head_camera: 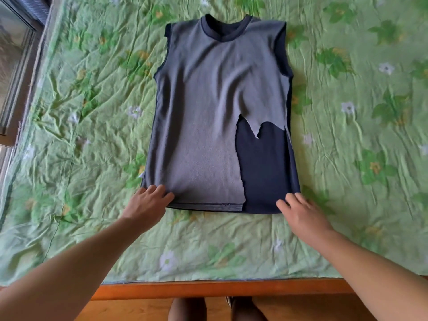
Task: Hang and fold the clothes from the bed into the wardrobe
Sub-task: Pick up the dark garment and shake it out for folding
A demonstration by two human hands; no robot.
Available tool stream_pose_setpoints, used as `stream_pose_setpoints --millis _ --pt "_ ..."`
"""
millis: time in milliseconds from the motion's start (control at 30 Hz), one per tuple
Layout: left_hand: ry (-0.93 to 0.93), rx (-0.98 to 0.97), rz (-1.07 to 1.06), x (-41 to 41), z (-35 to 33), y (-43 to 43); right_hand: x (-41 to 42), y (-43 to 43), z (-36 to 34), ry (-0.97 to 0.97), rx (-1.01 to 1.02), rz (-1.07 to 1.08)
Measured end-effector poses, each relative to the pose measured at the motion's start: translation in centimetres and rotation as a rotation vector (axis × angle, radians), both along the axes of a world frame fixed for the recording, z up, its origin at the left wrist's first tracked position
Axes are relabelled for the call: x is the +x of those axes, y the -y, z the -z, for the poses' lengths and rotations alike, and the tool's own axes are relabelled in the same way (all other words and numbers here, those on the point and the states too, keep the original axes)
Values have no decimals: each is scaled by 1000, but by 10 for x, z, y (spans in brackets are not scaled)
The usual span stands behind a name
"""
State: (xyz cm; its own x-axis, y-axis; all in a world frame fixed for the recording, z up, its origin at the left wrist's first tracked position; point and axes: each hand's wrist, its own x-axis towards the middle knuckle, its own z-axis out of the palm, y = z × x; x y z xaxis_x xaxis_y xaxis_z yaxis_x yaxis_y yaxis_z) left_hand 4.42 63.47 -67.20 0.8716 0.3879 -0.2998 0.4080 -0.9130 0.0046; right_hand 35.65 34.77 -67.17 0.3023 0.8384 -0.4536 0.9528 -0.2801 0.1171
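A sleeveless grey-blue shirt lies flat on the bed, neck away from me, hem toward me. Its front layer is torn at the lower right, showing the dark navy back layer. My left hand lies at the hem's left corner, fingers extended onto the fabric. My right hand lies at the hem's right corner, fingers straight and touching the navy cloth. Neither hand visibly pinches the shirt.
The bed is covered with a wrinkled green floral sheet. Its orange wooden frame edge runs along the near side, with my feet below it. A window and its sill stand at the far left.
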Motion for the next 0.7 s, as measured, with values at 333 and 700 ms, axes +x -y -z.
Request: stream_pose_setpoints --millis 333,700 --pt "148 -201 -574 -16 29 0 17 -6 30 -289 411 728" --pt "524 -893 -1314 -16 26 -39 37 -22 47 -851 646 1475"
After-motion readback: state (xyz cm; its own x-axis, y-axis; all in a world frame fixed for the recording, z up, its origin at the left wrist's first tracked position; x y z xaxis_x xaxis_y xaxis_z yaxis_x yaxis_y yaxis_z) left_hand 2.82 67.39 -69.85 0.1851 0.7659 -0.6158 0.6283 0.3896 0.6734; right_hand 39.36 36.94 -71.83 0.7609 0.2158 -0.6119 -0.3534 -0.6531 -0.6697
